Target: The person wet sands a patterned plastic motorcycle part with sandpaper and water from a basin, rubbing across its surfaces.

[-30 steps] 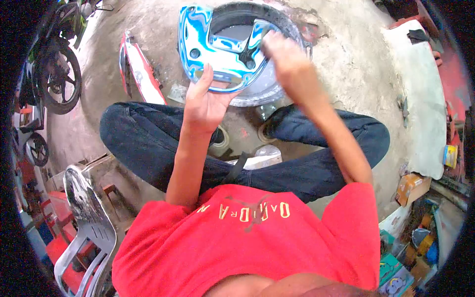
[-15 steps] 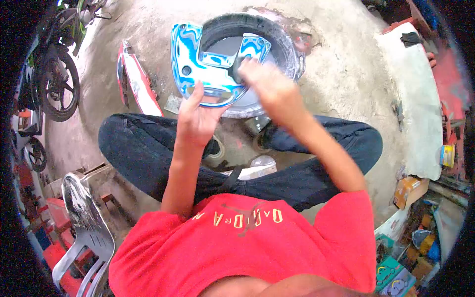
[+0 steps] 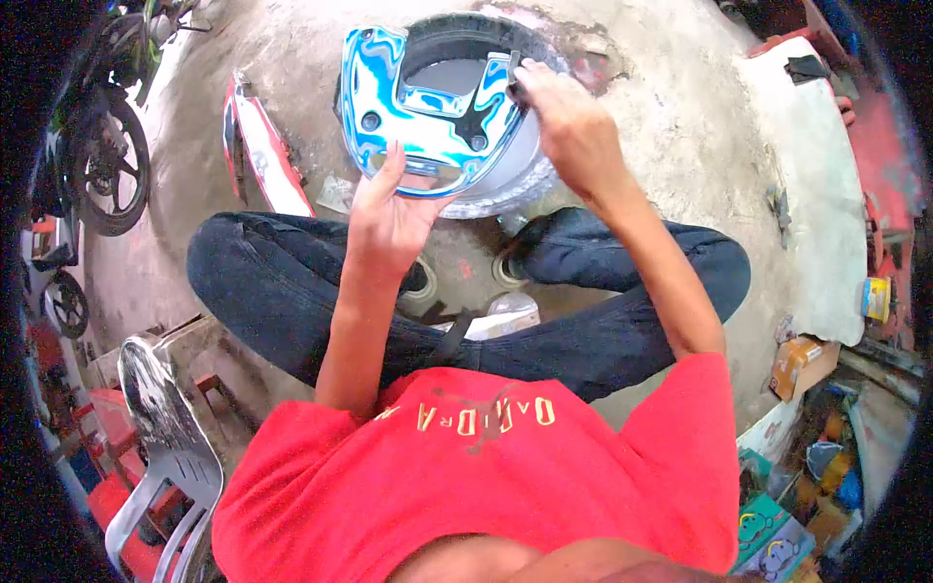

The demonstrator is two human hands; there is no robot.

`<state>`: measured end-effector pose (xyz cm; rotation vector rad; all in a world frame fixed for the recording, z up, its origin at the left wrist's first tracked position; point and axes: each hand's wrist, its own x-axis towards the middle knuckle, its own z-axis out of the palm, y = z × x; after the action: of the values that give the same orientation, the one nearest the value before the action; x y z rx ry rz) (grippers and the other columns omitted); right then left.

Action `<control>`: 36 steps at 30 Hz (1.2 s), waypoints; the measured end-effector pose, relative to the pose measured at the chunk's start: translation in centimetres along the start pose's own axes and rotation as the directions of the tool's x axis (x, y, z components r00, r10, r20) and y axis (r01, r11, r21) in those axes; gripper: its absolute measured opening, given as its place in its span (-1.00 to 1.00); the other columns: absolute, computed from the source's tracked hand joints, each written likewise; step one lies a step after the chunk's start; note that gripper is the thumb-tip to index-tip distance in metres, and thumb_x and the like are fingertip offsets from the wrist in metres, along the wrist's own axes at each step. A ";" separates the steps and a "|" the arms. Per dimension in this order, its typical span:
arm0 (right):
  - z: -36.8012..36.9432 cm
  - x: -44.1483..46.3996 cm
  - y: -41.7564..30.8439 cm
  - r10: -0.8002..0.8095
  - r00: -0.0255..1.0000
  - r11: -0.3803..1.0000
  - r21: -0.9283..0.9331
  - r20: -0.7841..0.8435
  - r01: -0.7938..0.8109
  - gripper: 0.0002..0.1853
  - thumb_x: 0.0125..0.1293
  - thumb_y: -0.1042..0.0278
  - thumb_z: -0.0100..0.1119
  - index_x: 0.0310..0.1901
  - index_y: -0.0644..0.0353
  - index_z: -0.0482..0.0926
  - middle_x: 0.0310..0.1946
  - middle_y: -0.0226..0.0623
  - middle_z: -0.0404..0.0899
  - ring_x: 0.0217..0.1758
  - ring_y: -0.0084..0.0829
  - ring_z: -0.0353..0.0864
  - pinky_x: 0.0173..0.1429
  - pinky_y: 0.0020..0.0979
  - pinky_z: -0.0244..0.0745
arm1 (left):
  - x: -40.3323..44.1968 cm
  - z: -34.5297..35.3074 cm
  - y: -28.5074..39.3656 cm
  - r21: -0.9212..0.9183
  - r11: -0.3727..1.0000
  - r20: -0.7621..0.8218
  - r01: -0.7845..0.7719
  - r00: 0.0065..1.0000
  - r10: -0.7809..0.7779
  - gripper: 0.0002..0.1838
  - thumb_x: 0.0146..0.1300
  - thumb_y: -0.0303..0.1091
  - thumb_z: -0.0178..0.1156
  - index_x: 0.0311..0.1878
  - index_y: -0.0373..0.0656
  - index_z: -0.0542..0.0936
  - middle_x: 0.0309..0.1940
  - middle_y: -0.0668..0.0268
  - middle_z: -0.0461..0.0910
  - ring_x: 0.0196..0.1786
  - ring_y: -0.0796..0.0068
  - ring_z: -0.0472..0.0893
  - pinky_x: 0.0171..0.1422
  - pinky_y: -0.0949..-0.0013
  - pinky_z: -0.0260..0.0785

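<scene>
A glossy blue-and-white swirl-patterned panel (image 3: 423, 131), U-shaped with bolt holes and a curved bar along its lower edge, is held up over a round basin (image 3: 559, 146). It looks like a motorcycle body part. My left hand (image 3: 394, 209) grips the panel by its lower bar, with the thumb on the front. At the top of the panel's right arm, my right hand (image 3: 573, 121) is closed on a small dark pad (image 3: 518, 89) pressed against the edge. Greyish liquid shows in the basin behind the panel. The pad's exact kind cannot be made out.
A red-and-white fairing piece (image 3: 267, 160) lies on the concrete floor at left, near a motorcycle wheel (image 3: 112, 165). A metallic-looking chair (image 3: 175, 437) stands at lower left. Cardboard box (image 3: 805, 367) and assorted clutter line the right side. My bent legs frame the basin.
My right hand has moved up and right, from the middle of the panel's right arm to its top outer edge. The panel has tilted slightly; my left hand keeps its hold.
</scene>
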<state>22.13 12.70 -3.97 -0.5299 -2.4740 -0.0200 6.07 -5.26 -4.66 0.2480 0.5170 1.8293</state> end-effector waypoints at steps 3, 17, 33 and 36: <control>-1.0 -1.1 -3.6 -0.175 0.985 0.970 0.173 -0.003 0.173 -0.56 0.28 0.52 0.06 0.21 0.27 0.54 0.17 0.02 0.61 0.23 -0.05 0.62 0.30 -0.17 0.54 | 0.2 0.3 0.5 0.014 1.000 -0.026 -0.023 0.999 0.023 -0.55 0.60 -0.26 -0.06 0.45 -0.19 0.26 0.39 0.04 0.39 0.42 0.02 0.42 0.48 -0.31 0.25; -1.3 -1.5 -6.2 -0.198 0.980 0.969 0.145 -0.023 0.199 -0.54 0.28 0.49 0.06 0.23 0.31 0.54 0.18 0.00 0.62 0.25 -0.03 0.61 0.35 -0.17 0.49 | 0.2 -0.4 0.7 -0.004 1.000 0.004 -0.025 1.000 0.025 -0.54 0.60 -0.23 -0.07 0.46 -0.17 0.26 0.41 0.05 0.39 0.45 0.00 0.40 0.49 -0.28 0.26; -0.7 0.2 -2.6 -0.100 0.995 0.992 0.086 0.021 0.098 -0.54 0.27 0.52 0.07 0.23 0.28 0.54 0.18 -0.01 0.61 0.25 -0.08 0.62 0.34 -0.16 0.51 | 0.0 -0.1 0.8 0.012 1.000 -0.043 -0.004 0.999 0.005 -0.53 0.61 -0.25 -0.09 0.48 -0.13 0.23 0.43 0.04 0.36 0.46 -0.01 0.38 0.49 -0.35 0.23; -0.8 0.5 -2.0 -0.082 0.996 0.995 0.053 0.029 0.080 -0.54 0.26 0.50 0.09 0.22 0.28 0.55 0.17 -0.03 0.63 0.23 -0.09 0.63 0.35 -0.17 0.51 | 0.0 0.6 0.7 -0.001 1.000 -0.049 -0.027 0.998 0.027 -0.54 0.60 -0.24 -0.08 0.47 -0.12 0.25 0.40 0.05 0.40 0.43 -0.01 0.41 0.48 -0.34 0.24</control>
<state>21.46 10.90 -2.83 -0.4108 -2.5179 0.0196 5.77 -5.33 -3.78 0.2100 0.5490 1.8657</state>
